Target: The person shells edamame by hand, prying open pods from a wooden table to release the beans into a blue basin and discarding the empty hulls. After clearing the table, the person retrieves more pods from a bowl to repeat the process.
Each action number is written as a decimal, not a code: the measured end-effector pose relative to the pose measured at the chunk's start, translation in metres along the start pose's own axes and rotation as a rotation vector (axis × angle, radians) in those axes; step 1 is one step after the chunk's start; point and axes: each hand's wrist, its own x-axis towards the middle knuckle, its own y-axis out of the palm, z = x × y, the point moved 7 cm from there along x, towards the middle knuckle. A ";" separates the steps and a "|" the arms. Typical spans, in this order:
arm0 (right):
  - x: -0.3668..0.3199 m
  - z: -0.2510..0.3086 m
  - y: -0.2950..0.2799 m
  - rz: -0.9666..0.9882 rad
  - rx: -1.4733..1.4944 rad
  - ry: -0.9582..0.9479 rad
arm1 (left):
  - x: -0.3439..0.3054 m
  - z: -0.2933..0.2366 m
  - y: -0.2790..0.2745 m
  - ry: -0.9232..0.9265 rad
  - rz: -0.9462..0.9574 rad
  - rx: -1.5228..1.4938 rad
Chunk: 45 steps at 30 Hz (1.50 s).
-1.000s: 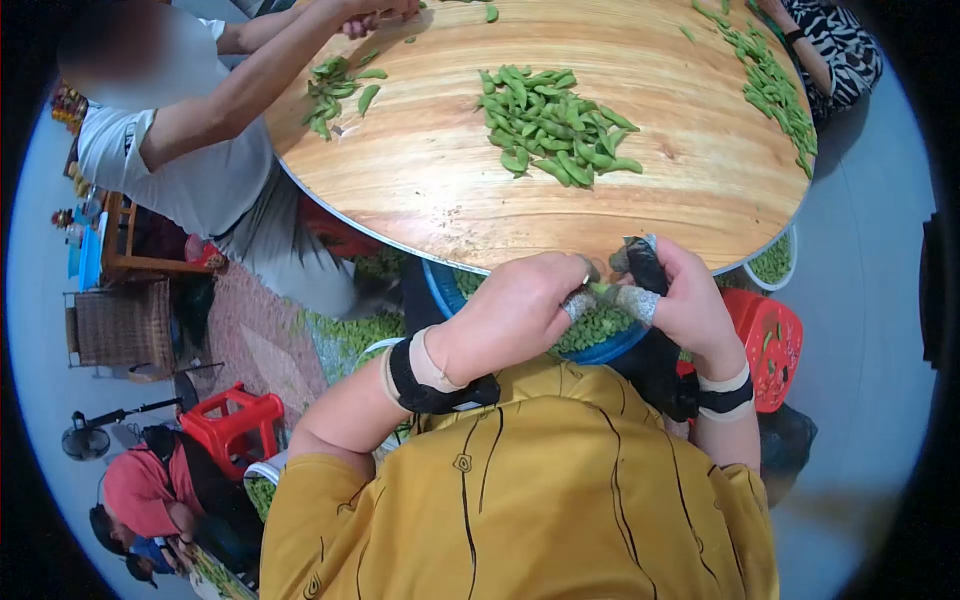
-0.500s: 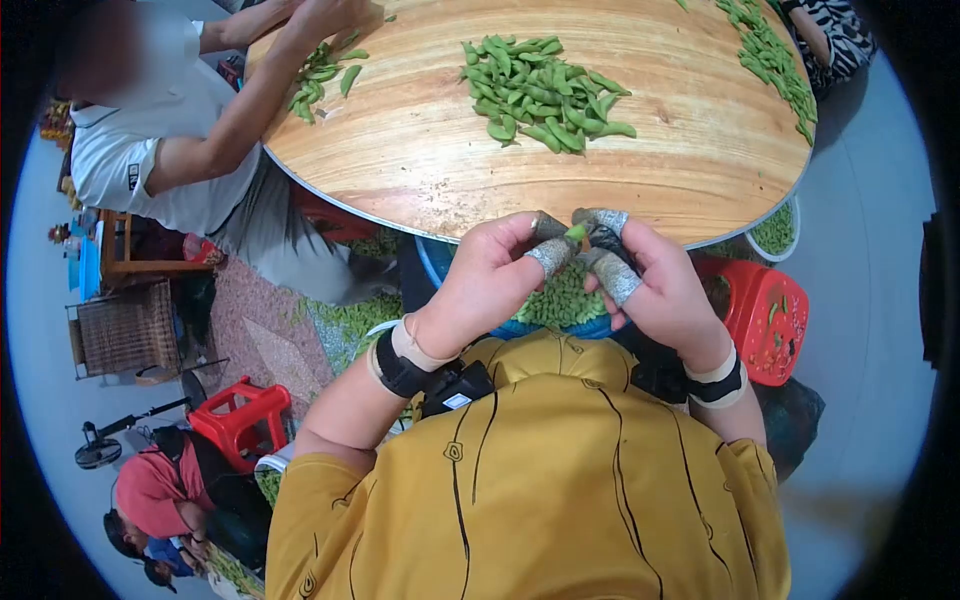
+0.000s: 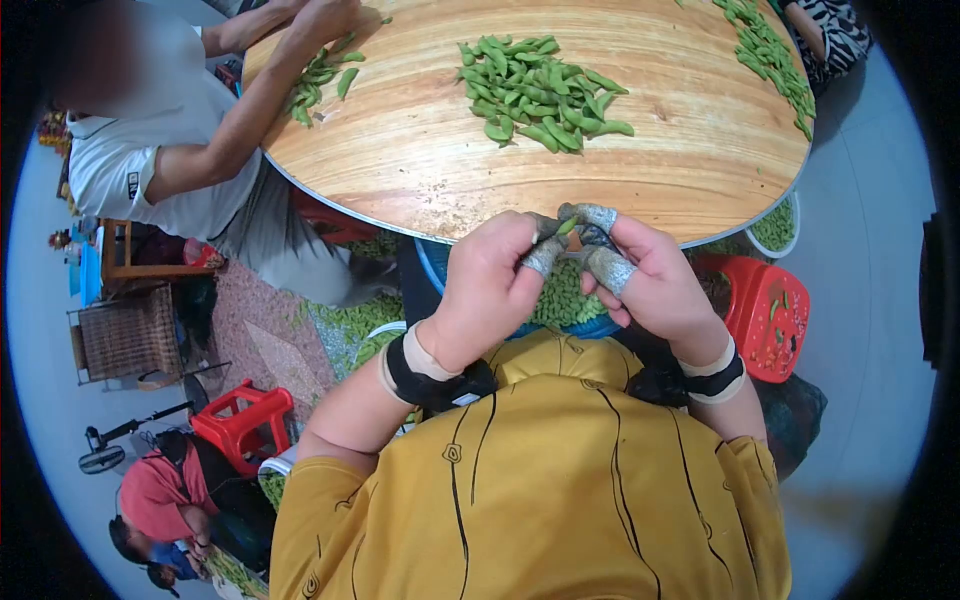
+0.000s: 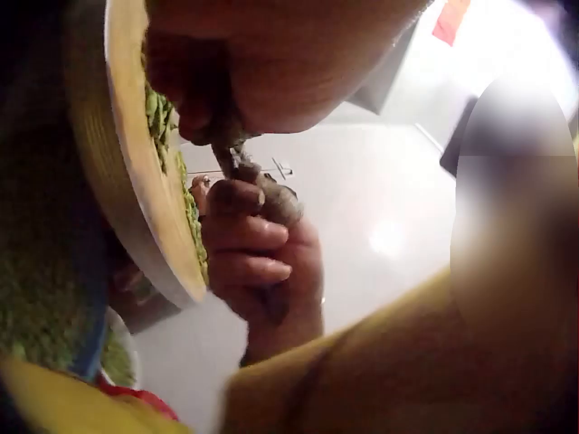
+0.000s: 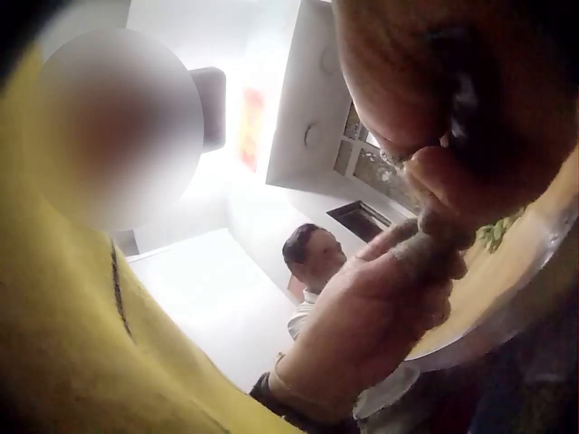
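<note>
From my post, the nearest thing I see is the mustard shirt (image 3: 530, 470) of the person wearing the cameras. Just beyond it, both forearms reach inward, a black strap round each wrist. The left hand (image 3: 485, 275) has its wrapped thumb and forefinger closed together on a small green pod (image 3: 569, 226), pinching it near the table's edge. The right hand (image 3: 655, 280) curls inward opposite, its wrapped forefinger touching the pod's far end; I cannot tell whether it pinches too, and my wrist views are too dark to settle it.

Below the hands sits a blue basin (image 3: 600, 327) of shelled beans (image 3: 568, 297), partly under the table. To the right stands a red stool (image 3: 765, 320) with scraps on its seat, and slightly farther, a white tub (image 3: 795, 235) of beans.

Farther on, the wooden table (image 3: 380, 190) carries a pile of pods (image 3: 540, 95) near its middle. At its far left, a person in a white shirt (image 3: 190, 120) leans over more pods (image 3: 318, 75).
</note>
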 end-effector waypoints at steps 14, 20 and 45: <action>-0.005 0.023 0.008 -0.089 -0.746 -0.678 | -0.025 0.037 0.045 -0.716 0.376 -1.724; 0.009 0.011 0.003 0.062 -0.186 -0.185 | -0.033 0.043 0.048 -0.803 0.392 -1.675; 0.105 0.076 0.039 -0.338 -1.432 -0.666 | -0.099 0.081 -0.063 -0.409 0.110 -0.078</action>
